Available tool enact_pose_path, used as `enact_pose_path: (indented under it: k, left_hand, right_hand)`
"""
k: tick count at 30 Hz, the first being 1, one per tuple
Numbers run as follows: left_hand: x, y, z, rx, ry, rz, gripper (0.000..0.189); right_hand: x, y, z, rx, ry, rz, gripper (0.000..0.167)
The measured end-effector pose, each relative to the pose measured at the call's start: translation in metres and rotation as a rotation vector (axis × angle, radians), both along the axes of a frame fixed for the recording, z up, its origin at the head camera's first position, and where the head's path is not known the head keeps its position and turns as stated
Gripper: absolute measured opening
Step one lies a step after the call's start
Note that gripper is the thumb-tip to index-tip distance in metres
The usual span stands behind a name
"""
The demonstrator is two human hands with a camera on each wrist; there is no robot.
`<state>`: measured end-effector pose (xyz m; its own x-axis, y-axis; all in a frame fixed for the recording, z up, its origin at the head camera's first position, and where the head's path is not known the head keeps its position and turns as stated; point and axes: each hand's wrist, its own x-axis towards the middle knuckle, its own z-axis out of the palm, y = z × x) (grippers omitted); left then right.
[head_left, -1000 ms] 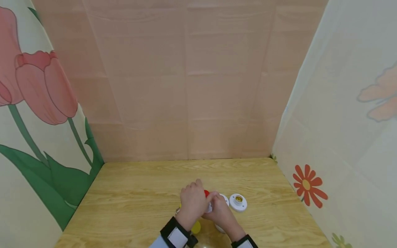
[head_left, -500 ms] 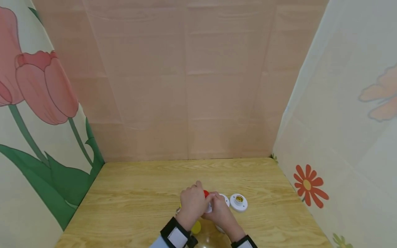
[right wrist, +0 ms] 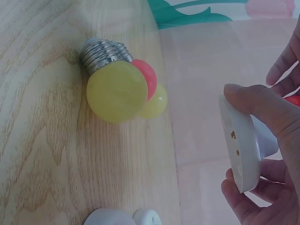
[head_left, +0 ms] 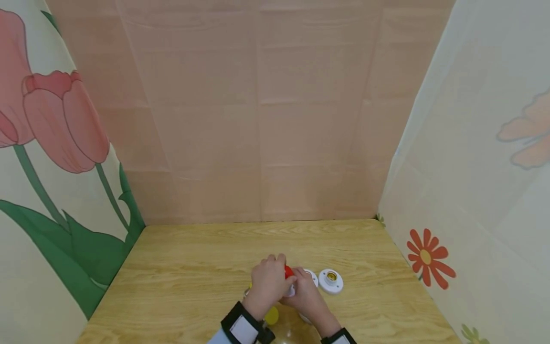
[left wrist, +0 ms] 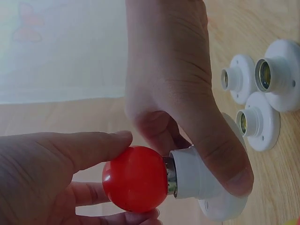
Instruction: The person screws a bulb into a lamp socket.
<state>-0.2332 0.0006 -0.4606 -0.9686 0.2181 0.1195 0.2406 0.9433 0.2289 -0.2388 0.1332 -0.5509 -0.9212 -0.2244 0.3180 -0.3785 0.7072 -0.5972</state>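
Observation:
My left hand (head_left: pixel 267 282) holds a red light bulb (left wrist: pixel 133 178), thumb on one side and fingers on the other in the left wrist view. My right hand (head_left: pixel 307 297) grips a white lamp socket (left wrist: pixel 188 172) by its round base, the thumb across the front. The bulb's metal screw end sits partly inside the socket's mouth, with some bare metal showing between. In the right wrist view the flat back of the socket (right wrist: pixel 240 145) faces the camera, held between thumb and fingers off the table.
Several more white sockets stand on the wooden table, one (head_left: pixel 324 285) right of the hands. A yellow bulb (right wrist: pixel 117 91), another red bulb (right wrist: pixel 147 77) and a smaller-looking yellow bulb (right wrist: pixel 157 103) lie grouped together. Patterned cloth walls enclose the table's sides.
My left hand has turned a little around the red bulb, its fingers shifting and more of the bulb showing. My right hand stays in place with the socket.

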Motion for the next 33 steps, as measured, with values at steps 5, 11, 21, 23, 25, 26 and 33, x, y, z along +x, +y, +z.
enact_pose_path:
  k: [5, 11, 21, 23, 25, 26, 33]
  left_hand:
    - [-0.0008, -0.0014, 0.0016, 0.026, -0.040, -0.022, 0.047]
    - [-0.0009, -0.0021, 0.0027, 0.033, -0.059, -0.027, 0.048]
    - [-0.0005, -0.0029, 0.0033, 0.089, 0.106, 0.069, 0.066]
    - [-0.0006, -0.0026, 0.0045, 0.096, 0.111, 0.087, 0.067]
    - [-0.0002, -0.0020, 0.0056, 0.088, 0.103, 0.100, 0.068]
    - [0.0001, -0.0018, 0.0058, 0.079, 0.095, 0.106, 0.069]
    - [0.0017, -0.0008, 0.0009, -0.014, 0.063, 0.126, 0.075]
  right_hand:
    - [0.0002, -0.0003, -0.0011, 0.004, 0.008, -0.010, 0.061]
    - [0.0007, -0.0011, -0.0010, 0.026, 0.014, -0.020, 0.061]
    - [0.0013, -0.0026, 0.0034, 0.010, -0.008, 0.008, 0.066]
    - [0.0010, -0.0033, 0.0036, 0.016, -0.004, 0.009, 0.068]
    - [0.0009, -0.0039, 0.0038, 0.019, -0.009, 0.006, 0.069]
    - [0.0009, -0.0041, 0.0039, 0.011, -0.014, 0.007, 0.068]
    - [0.0030, -0.0057, 0.0027, -0.019, -0.013, 0.003, 0.059]
